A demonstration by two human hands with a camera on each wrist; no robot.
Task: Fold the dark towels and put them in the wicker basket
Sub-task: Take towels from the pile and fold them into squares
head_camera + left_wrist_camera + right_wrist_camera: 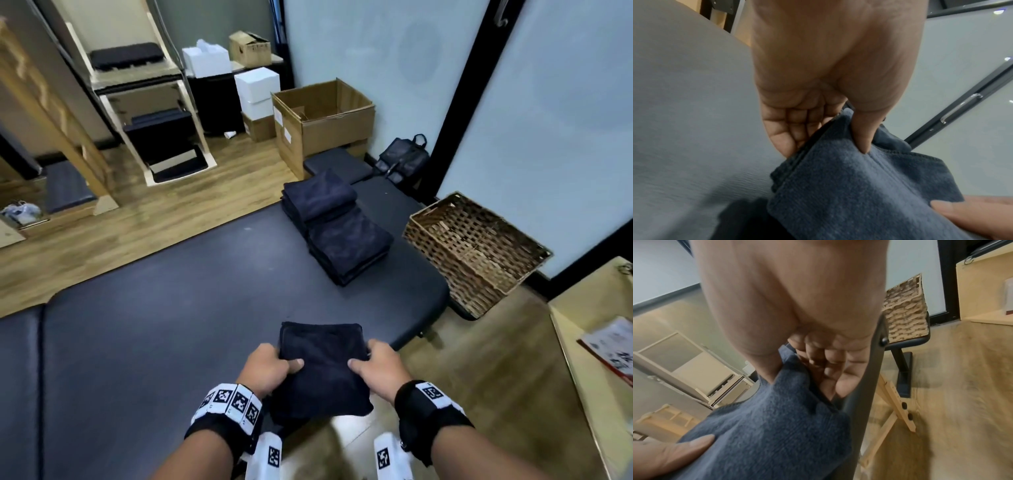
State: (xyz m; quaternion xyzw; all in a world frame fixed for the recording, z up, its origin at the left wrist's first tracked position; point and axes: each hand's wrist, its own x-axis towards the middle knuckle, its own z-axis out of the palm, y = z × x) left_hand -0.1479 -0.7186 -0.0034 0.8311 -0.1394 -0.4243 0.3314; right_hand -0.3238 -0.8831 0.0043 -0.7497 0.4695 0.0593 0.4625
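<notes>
Only your head view shows the basket (pixel 479 253) far right. Your left hand (pixel 265 368) and right hand (pixel 380 368) pinch the towel (pixel 322 370), its length running away from you over the bench (pixel 171 325).

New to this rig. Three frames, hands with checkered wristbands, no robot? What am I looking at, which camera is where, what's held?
No robot: a person works bare-handed, and the marker wristbands carry cameras. The wide picture comes from a head camera looking down; the other two look along each wrist at the fingers. The left hand and right hand each grip a side of one folded dark towel, thumbs on top, at the near edge of a dark padded bench. Farther along the bench lies a stack of dark towels. The wicker basket sits at the bench's far right end and looks empty.
</notes>
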